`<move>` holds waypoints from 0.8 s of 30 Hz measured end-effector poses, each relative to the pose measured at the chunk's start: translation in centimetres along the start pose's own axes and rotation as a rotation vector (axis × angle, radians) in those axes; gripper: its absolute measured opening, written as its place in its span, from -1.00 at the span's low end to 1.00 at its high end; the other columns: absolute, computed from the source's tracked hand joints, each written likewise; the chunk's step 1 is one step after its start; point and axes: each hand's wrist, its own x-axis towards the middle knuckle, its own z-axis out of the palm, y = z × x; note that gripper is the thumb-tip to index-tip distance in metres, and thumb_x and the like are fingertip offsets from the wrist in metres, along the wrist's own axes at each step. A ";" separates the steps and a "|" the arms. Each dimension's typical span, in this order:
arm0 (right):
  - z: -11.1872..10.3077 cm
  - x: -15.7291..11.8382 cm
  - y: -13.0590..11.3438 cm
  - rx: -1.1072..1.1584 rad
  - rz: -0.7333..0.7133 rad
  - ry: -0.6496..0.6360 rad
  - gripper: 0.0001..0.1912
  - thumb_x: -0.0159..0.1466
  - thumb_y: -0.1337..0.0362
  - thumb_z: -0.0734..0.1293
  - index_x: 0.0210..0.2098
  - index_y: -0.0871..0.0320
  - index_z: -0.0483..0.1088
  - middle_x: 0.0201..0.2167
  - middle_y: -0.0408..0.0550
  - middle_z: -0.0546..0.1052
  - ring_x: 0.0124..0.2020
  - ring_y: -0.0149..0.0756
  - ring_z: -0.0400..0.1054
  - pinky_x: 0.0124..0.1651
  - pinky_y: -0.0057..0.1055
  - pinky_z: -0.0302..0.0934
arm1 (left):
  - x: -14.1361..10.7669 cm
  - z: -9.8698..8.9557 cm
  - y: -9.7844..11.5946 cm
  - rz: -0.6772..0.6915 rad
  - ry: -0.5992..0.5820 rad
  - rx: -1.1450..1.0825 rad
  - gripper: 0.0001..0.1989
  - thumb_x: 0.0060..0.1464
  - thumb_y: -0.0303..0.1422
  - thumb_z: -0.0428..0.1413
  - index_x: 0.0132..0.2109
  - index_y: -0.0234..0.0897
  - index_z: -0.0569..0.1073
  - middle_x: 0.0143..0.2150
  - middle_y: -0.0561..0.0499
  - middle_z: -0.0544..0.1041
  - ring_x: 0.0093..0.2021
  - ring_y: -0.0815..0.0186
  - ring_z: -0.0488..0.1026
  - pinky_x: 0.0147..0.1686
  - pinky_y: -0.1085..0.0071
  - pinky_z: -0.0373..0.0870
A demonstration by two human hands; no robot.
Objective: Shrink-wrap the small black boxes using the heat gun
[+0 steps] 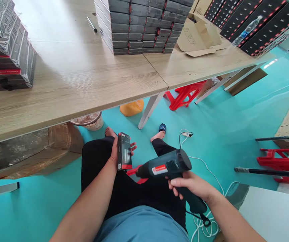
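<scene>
A dark heat gun point(168, 163) with a red label lies in the grip of my right hand point(188, 184), its nozzle aimed left over my lap. My left hand point(115, 149) holds a small black box point(124, 151) with a red lower end, its fingers round the sides. The nozzle tip is a short way to the right of the box and apart from it. A cord runs down from the heat gun's handle.
On the wooden table point(84, 80) stand a stack of black boxes point(144, 30), film-wrapped boxes point(8, 57), a pen point(91, 24) and torn cardboard point(197, 37). Below are a bin point(91, 121), a carton point(58, 151), a red stool point(184, 95) and a power strip point(188, 134).
</scene>
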 end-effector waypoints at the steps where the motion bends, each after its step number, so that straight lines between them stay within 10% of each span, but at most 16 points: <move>1: -0.3 0.9 -0.2 0.049 -0.026 0.052 -0.70 0.12 0.15 0.48 -0.24 0.24 0.54 -0.44 -0.04 0.58 -0.50 -0.31 0.42 -0.48 -0.41 0.30 | -0.2 0.1 0.0 -0.026 -0.040 -0.008 -0.30 0.13 0.20 0.02 0.10 -0.32 0.47 -0.08 -0.38 0.60 -0.15 -0.13 0.62 -0.45 0.16 0.52; 7: 0.8 6.1 -4.5 0.225 -0.248 0.242 -0.72 0.14 0.17 0.47 -0.22 0.21 0.50 -0.41 -0.07 0.56 -0.48 -0.35 0.43 -0.48 -0.45 0.35 | 0.0 0.6 -0.8 -0.102 -0.043 0.047 -0.46 0.20 -0.19 0.03 0.17 -0.51 0.46 -0.12 -0.42 0.63 -0.11 -0.13 0.63 -0.23 0.04 0.58; 12: 2.4 4.3 -6.7 -0.055 -0.212 -0.131 -0.81 0.12 0.21 0.48 -0.33 0.19 0.51 -0.54 -0.12 0.52 -0.51 -0.30 0.41 -0.49 -0.40 0.33 | -0.3 0.6 -0.7 -0.036 0.084 0.055 -0.54 0.19 -0.24 0.05 0.10 -0.48 0.51 -0.25 -0.31 0.65 -0.20 -0.08 0.64 -0.25 0.07 0.59; 15: 1.7 2.4 -5.4 -0.208 -0.127 -0.183 -0.82 0.10 0.22 0.50 -0.35 0.17 0.52 -0.52 -0.13 0.52 -0.50 -0.29 0.41 -0.50 -0.38 0.31 | -0.5 0.6 -0.5 0.018 0.021 -0.019 -0.49 0.22 -0.14 0.04 0.12 -0.46 0.50 -0.16 -0.34 0.64 -0.16 -0.08 0.63 -0.21 0.05 0.58; 21: 0.7 1.3 -1.2 0.046 -0.147 0.299 -0.66 0.16 0.08 0.46 -0.17 0.18 0.53 -0.42 -0.08 0.55 -0.45 -0.30 0.40 -0.42 -0.38 0.34 | 1.3 -0.2 -0.1 0.170 0.282 -0.100 -0.62 0.25 -0.20 0.01 0.04 -0.38 0.45 -0.26 -0.21 0.60 -0.29 0.05 0.61 -0.24 0.10 0.58; 24: 2.7 1.1 0.1 0.113 -0.145 0.175 -0.64 0.15 0.06 0.48 -0.19 0.19 0.55 -0.39 -0.05 0.57 -0.44 -0.29 0.41 -0.40 -0.35 0.35 | 2.1 -0.5 -0.2 0.153 0.358 -0.118 -0.62 0.25 -0.18 0.00 0.04 -0.38 0.45 -0.27 -0.20 0.59 -0.32 0.05 0.59 -0.30 0.12 0.58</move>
